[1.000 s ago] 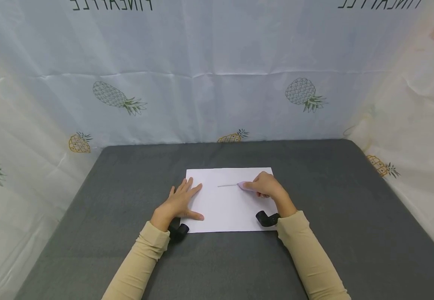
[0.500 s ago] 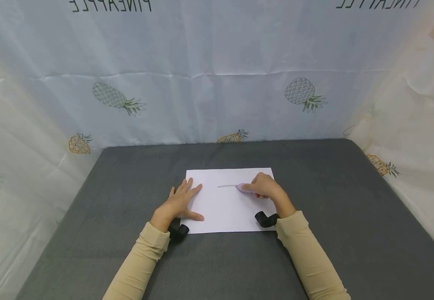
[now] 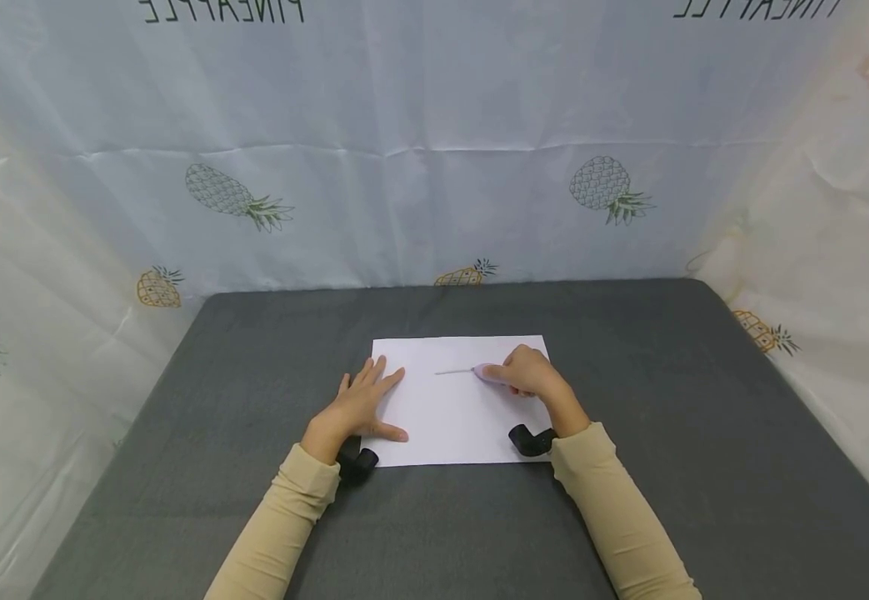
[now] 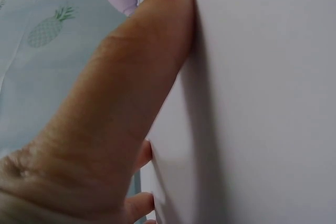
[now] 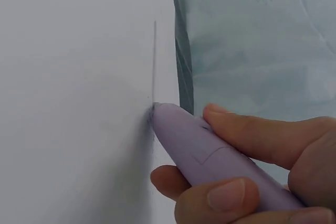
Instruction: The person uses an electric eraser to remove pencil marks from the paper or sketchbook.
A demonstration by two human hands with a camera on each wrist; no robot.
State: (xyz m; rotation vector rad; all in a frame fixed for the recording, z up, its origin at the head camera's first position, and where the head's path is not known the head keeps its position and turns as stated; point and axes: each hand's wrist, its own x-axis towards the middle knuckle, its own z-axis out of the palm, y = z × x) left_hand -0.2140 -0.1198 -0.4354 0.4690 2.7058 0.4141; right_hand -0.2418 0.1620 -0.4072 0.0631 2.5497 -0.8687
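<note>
A white sheet of paper [image 3: 452,425] lies on the dark grey table. My left hand [image 3: 359,404] rests on its left side, fingers spread and thumb stretched along the paper. In my right hand [image 3: 535,372] I grip a thick, tapered lilac pen-shaped tool [image 5: 210,156] between thumb and fingers. The tool's narrow tip meets a thin dark line [image 5: 155,61] on the paper. The line runs leftward from the tip in the head view. The left wrist view shows my left thumb [image 4: 131,61] close up, with the lilac tool behind it.
Dark grey cloth covers the table [image 3: 434,533] around the paper. A pineapple-print curtain [image 3: 404,208] hangs behind it and at both sides. Black wrist-worn devices [image 3: 531,440] sit at both wrists, overlapping the paper's lower corners.
My right hand and the lilac tool have shifted very slightly left along the line. My left hand has stayed in place on the paper.
</note>
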